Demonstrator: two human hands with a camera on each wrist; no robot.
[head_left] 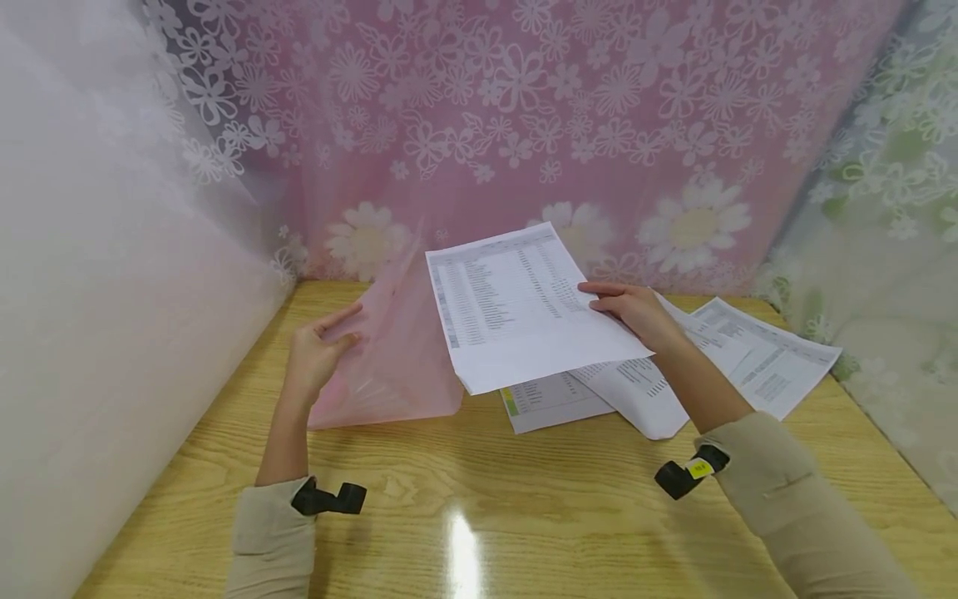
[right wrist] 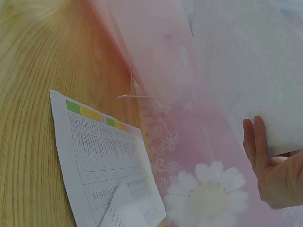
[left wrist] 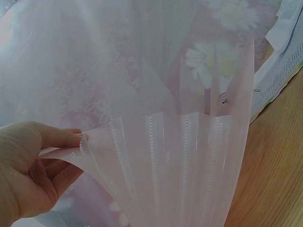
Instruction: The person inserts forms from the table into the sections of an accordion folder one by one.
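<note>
A pink translucent plastic folder [head_left: 404, 366] stands on the table at the left of centre. My left hand [head_left: 310, 353] pinches its left edge between thumb and fingers. Several thin dividers with ribbed strips fan apart inside the folder [left wrist: 165, 175] in the left wrist view. My right hand [head_left: 647, 320] holds a white printed sheet [head_left: 516, 308] by its right side, tilted above the table just right of the folder. In the right wrist view, fingers [right wrist: 262, 142] lie against the sheet's pale underside [right wrist: 241, 90]. The folder's lower right corner meets the sheet's outline in the head view.
More printed papers lie overlapping behind and under the raised sheet: one with coloured cells [head_left: 554, 405], a curled one [head_left: 651, 408] and one at the right [head_left: 778, 366]. A flowered pink curtain [head_left: 509, 108] backs the wooden table [head_left: 419, 499]; pale sheeting [head_left: 112, 249] borders the left.
</note>
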